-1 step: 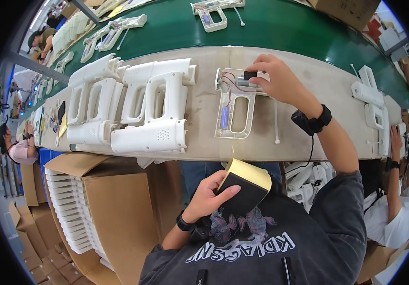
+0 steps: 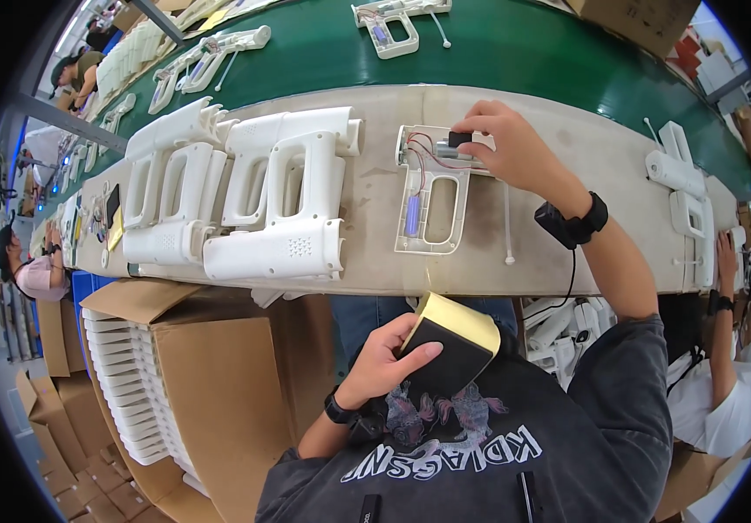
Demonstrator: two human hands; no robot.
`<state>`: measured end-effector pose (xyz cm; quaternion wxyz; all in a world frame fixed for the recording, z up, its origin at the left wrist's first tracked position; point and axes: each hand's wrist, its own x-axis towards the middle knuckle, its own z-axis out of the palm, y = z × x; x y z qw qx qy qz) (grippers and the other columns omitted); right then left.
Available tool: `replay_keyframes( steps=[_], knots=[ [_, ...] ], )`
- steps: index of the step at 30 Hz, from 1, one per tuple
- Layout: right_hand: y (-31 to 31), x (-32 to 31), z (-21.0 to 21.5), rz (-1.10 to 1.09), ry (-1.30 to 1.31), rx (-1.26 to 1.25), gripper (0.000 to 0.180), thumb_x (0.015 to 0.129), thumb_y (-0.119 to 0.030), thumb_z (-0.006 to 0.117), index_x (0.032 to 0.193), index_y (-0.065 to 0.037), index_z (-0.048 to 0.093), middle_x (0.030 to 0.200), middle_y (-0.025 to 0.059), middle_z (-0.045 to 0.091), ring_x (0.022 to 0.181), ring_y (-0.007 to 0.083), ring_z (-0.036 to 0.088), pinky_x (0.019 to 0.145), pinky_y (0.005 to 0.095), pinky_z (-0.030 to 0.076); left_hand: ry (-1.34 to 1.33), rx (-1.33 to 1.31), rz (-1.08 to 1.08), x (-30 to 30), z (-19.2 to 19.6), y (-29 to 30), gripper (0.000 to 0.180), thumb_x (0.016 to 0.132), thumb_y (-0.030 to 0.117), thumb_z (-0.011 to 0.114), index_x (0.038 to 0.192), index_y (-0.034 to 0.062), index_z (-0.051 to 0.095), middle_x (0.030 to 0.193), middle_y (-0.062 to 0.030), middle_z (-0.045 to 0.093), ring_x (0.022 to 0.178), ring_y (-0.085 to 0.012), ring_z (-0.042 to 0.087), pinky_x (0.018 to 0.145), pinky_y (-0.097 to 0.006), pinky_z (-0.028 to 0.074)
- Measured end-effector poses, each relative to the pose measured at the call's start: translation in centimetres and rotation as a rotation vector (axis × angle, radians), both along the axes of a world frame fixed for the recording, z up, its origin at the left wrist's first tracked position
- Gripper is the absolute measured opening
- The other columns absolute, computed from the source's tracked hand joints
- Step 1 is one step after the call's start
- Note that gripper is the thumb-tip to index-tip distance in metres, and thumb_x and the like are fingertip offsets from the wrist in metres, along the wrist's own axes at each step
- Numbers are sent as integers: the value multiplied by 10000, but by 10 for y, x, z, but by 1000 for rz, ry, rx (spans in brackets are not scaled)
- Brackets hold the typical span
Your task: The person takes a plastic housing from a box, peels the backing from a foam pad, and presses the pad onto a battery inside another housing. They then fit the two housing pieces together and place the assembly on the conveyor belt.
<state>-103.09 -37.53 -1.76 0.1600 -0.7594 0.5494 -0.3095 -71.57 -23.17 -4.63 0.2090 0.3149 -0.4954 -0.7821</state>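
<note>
Very little has moved since the earlier frame: the left hand and its pad sit a touch further right, while the right hand has stayed in place. The beige table runs across the middle of the frame, with a cardboard box below it at lower left. A group of white cases lies on the table, left of centre. Just right of centre lies an open white half-case, directly under and to the left of the right hand. The left hand grasps the black-faced, yellow-edged pad below the table edge, thumb across its front. A thin white rod lies right of the half-case. Inside the half-case are a purple-blue battery in the handle and a silver cylinder near the top. The right thumb and fingers are nearly closed, pinching a small black block against the cylinder.
</note>
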Motion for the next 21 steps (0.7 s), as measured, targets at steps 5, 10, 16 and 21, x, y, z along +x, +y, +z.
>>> replay_keyframes(
  steps=[5,10,16,21],
  knots=[
    [-4,-4,-13,26,-8,45,234,823,-55,739,1052,-13,714,989,107,638,923,276,593,804,367,494,93,90,2,-5,-2,4,264,963,113,662,1186,-8,590,1067,-16,673,953,-57,603,844,-231,487],
    [10,6,11,-26,-35,-120,198,827,-67,746,1015,-11,715,935,98,649,853,244,608,755,337,503,78,57,216,-12,0,-2,280,976,109,647,1215,-12,563,1094,-35,664,988,-69,607,868,-238,494],
    [89,42,51,188,-188,305,147,845,-37,737,986,-22,698,785,60,632,642,165,586,615,280,474,84,29,549,-28,20,-22,235,993,95,617,1170,-13,506,1070,-79,665,934,-79,630,805,-222,517],
    [107,65,30,70,-232,281,181,821,-22,760,989,-13,694,782,77,637,648,167,599,611,289,483,38,-62,554,-41,19,-24,219,987,83,623,1143,-10,499,1052,-71,663,924,-66,615,791,-210,496]
  ],
)
